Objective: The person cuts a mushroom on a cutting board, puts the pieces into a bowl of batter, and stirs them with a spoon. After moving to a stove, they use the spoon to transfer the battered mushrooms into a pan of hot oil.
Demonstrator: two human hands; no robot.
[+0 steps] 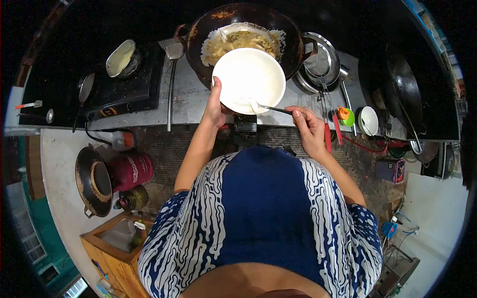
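Observation:
My left hand (pixel 215 107) grips the near rim of a white bowl (pixel 248 77) and holds it tilted over the edge of a black wok (pixel 293 44). The wok holds a yellowish, egg-like mixture (pixel 238 42). My right hand (pixel 309 130) holds a metal spoon (pixel 271 107) by its handle, with the tip resting inside the bowl's lower rim. The bowl looks nearly empty and white inside.
A ladle (pixel 171 74) lies on the steel counter left of the wok. A second burner (pixel 124 84) with a small pan sits at the left. Stacked metal plates (pixel 323 67), small cups (pixel 360 119) and another dark wok (pixel 405 89) stand at the right. A red gas cylinder (pixel 131 169) sits on the floor.

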